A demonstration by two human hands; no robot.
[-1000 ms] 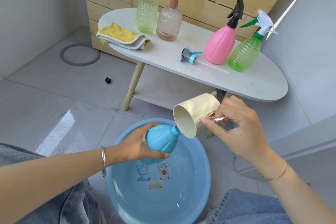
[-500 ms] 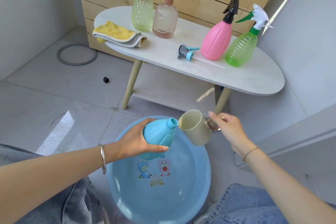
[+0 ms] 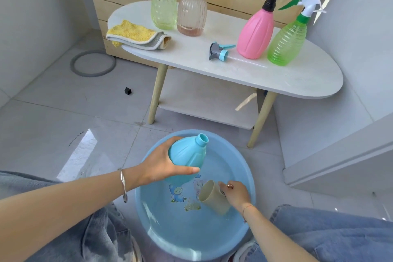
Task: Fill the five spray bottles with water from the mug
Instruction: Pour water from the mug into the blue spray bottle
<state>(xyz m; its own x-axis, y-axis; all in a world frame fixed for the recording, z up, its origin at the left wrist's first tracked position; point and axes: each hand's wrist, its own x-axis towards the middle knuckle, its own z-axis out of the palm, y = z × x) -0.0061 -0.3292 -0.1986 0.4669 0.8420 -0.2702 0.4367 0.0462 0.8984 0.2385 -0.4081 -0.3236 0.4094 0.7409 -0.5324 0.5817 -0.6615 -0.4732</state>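
My left hand grips a blue bottle with no cap, its open neck tilted up and away, above the blue basin of water on the floor. My right hand holds the beige mug by its handle, lying on its side low in the basin. On the white table stand a pale green bottle, a clear brown bottle, a pink bottle and a green bottle. A loose blue-grey spray head lies between them.
A folded yellow and grey cloth lies at the table's left end. A grey ring and a small black cube sit on the tiled floor. A white ledge rises at the right. My jeans-clad knees flank the basin.
My right hand has lowered the mug from the bottle's mouth down into the basin. The left hand has tipped the blue bottle's neck upward.
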